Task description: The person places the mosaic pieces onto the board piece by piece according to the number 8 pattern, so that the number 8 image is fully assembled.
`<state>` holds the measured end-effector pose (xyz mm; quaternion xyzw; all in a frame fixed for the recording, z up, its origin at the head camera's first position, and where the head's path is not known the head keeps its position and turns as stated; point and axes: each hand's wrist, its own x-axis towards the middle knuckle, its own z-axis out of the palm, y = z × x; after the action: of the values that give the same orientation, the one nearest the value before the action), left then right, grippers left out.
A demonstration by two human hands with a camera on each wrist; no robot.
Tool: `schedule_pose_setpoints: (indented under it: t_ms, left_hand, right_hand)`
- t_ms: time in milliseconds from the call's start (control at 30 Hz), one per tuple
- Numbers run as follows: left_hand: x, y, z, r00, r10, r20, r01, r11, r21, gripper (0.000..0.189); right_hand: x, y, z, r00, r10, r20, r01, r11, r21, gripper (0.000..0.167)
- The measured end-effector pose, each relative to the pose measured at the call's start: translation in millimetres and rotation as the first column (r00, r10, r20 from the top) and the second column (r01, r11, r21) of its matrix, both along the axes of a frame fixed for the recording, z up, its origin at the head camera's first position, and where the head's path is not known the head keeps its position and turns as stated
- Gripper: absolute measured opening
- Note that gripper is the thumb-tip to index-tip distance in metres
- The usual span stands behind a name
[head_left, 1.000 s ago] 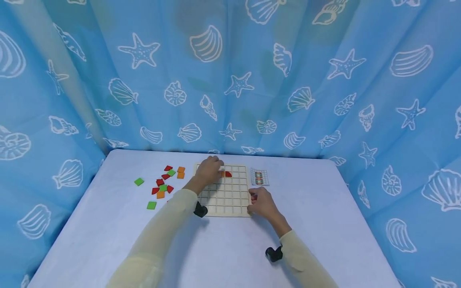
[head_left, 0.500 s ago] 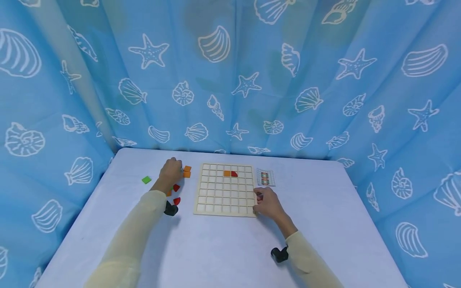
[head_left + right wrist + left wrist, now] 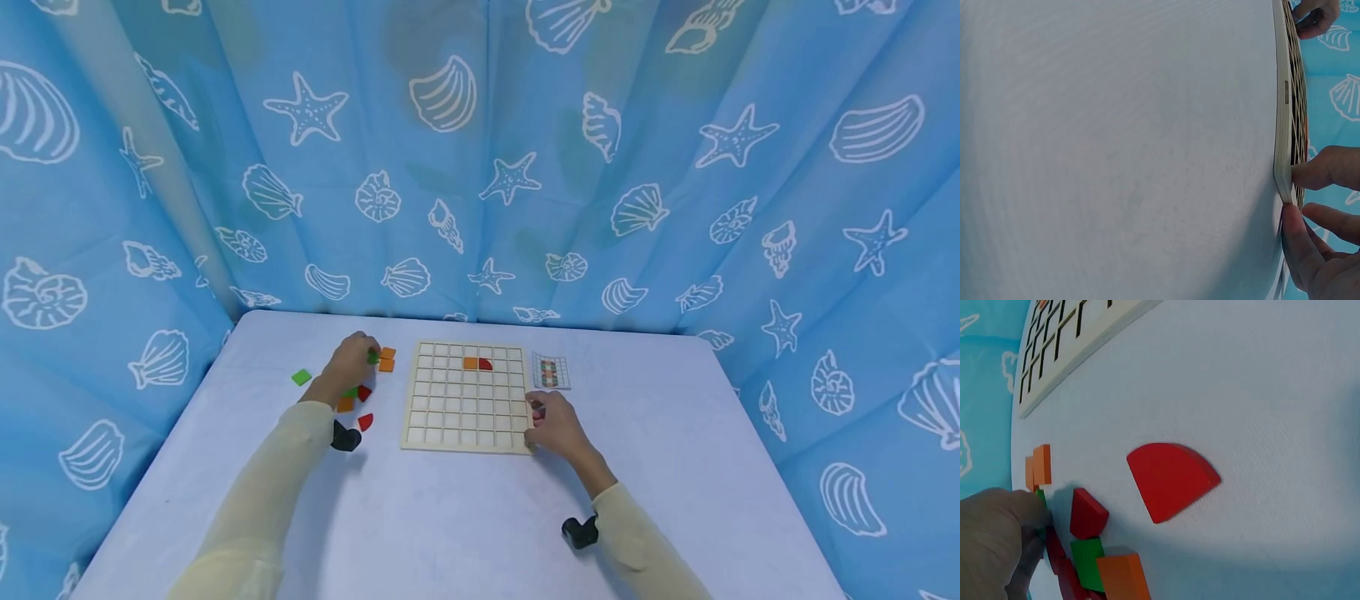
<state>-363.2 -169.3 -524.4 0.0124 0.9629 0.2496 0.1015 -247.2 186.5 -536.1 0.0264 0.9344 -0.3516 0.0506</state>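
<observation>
At the far left of the head view, my left hand (image 3: pixel 350 361) pinches a green square tile (image 3: pixel 372 357) by its fingertips, beside two orange square tiles (image 3: pixel 386 365). Loose red, green and orange tiles lie under and near that wrist; the left wrist view shows a red quarter-circle tile (image 3: pixel 1172 481) apart from the cluster. A wooden grid board (image 3: pixel 465 451) lies mid-table, with an orange square (image 3: pixel 470 363) and a red quarter-circle (image 3: pixel 486 364) side by side in its upper cells. My right hand (image 3: pixel 557 423) grips the board's right edge near the front corner.
A small printed pattern card (image 3: pixel 551 371) lies right of the board. One green tile (image 3: pixel 302 377) sits apart at the left. The table (image 3: pixel 450 525) has a white cover, and a blue shell-print curtain (image 3: pixel 465 167) hangs behind it.
My left hand has left the board's upper cells and moved left to the loose tiles, where it now pinches a green tile. My right hand stays at the board's edge.
</observation>
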Motion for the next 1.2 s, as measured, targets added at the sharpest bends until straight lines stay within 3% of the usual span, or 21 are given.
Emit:
schedule_pose_setpoints:
  t_ms: [267,467,633,767,933,1067,1200]
  left_hand:
    - [2.7,-4.7,-0.2,1.000,-0.015,-0.002,0.015,0.999,0.034,0.037]
    - [6.2,2.5,3.9,0.999,-0.044,0.012,0.044,0.998,0.046,0.039]
    - [6.4,14.3,13.1,0.992,-0.111,-0.064,0.111,0.994,-0.004,0.036]
    - [5.1,31.7,21.5,0.962,-0.212,-0.171,0.213,0.977,-0.015,0.035]
    - [9.3,63.6,27.0,0.922,-0.343,-0.179,0.342,0.939,-0.036,0.035]
    - [14.3,89.9,21.3,0.896,-0.402,-0.187,0.401,0.915,-0.044,0.033]
    - [18.0,112.6,13.8,0.854,-0.467,-0.228,0.472,0.881,-0.036,0.030]
  right_hand:
    - [-0.7,0,1.9,1.000,0.005,0.004,-0.005,1.000,0.002,0.071]
    - [-0.9,1,1.5,1.000,0.010,-0.005,-0.010,1.000,0.006,0.071]
    - [0.5,1,1.3,1.000,0.020,-0.002,-0.020,1.000,0.000,0.071]
    - [1.7,2,1.8,1.000,0.022,-0.010,-0.022,1.000,0.000,0.071]
    - [1.4,2,3.0,1.000,0.019,-0.009,-0.019,1.000,0.001,0.071]
    - [0.8,1,3.4,1.000,0.015,-0.006,-0.015,1.000,-0.002,0.071]
    - [0.5,0,3.0,1.000,0.017,-0.004,-0.017,1.000,-0.010,0.071]
